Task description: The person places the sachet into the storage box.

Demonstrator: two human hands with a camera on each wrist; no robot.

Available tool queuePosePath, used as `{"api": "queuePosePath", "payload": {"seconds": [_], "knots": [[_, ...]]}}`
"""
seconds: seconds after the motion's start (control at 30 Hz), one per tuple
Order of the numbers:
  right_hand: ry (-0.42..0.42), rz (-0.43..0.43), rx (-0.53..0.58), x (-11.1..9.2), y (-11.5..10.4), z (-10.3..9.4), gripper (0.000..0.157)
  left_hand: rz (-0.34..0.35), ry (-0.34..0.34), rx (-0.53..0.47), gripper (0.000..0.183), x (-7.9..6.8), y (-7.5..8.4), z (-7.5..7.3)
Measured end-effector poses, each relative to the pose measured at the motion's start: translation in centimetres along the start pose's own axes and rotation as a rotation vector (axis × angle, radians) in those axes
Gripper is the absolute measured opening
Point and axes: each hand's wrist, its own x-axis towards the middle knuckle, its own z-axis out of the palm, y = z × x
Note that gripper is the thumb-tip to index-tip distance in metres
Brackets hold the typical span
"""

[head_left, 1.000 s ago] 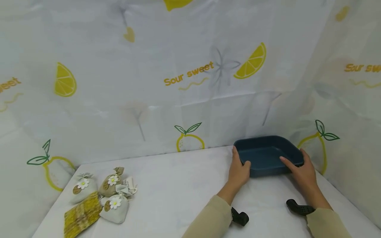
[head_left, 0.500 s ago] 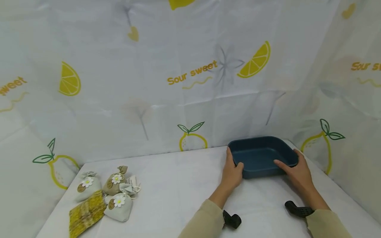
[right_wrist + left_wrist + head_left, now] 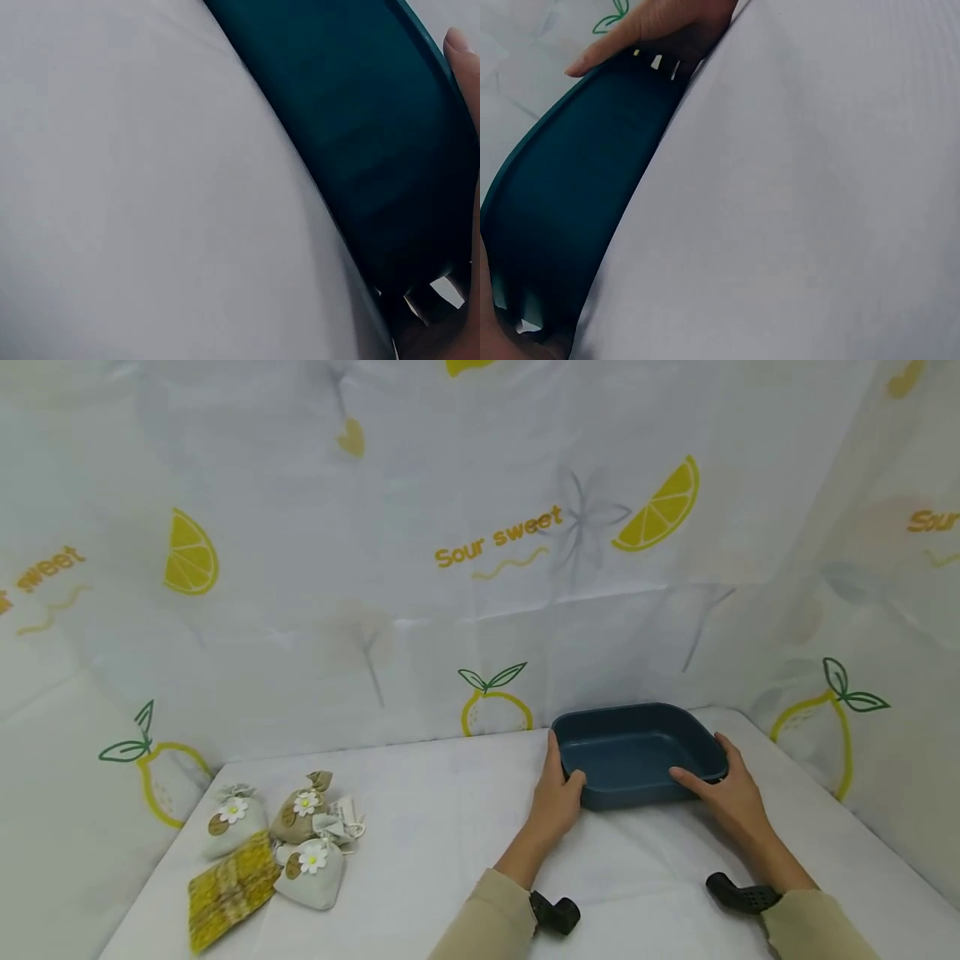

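A dark teal rectangular tray (image 3: 637,750) with rounded corners is at the back right of the white table, its inside bare. On its left end, my left hand (image 3: 557,797) grips the wall, thumb by the front corner. My right hand (image 3: 727,793) holds the right end, its thumb lying over the front rim. In the left wrist view the tray's outer wall (image 3: 577,165) runs between both hands, low along the tabletop. The right wrist view shows the same wall (image 3: 337,135) beside my right thumb (image 3: 463,67).
At the left of the table (image 3: 420,827) lie several small drawstring pouches with daisies: two pale ones (image 3: 311,881) and a tan one (image 3: 296,818). A yellow plaid cloth piece (image 3: 232,889) lies before them. Lemon-printed sheeting (image 3: 405,527) hangs behind and at both sides.
Both hands have moved the tray to the left along the back of the table. The head view has shifted slightly, while the pouches and plaid piece stay in place.
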Motion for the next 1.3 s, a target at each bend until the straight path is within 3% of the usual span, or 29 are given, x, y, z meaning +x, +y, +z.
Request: {"api": "queuePosePath", "payload": {"seconds": [0.57,0.83,1.1,1.3], "knots": [[-0.033,-0.015,0.048,-1.3,-4.4,5.3,0.113,0.068,0.029,0.095,0.078,-1.3,-2.0,-7.0],[-0.04,-0.053,0.063,-1.6,-6.2,7.5,0.113,0.046,0.014,0.104,0.08,-2.1,-2.8,-10.4],[-0.095,-0.075,0.072,-1.9,-8.5,10.2,0.111,0.026,0.078,0.133,0.08,-3.5,-3.0,-14.0],[-0.139,-0.124,0.036,-2.1,-9.9,11.4,0.104,0.0,0.138,0.08,0.078,-4.6,-3.8,-16.6]]}}
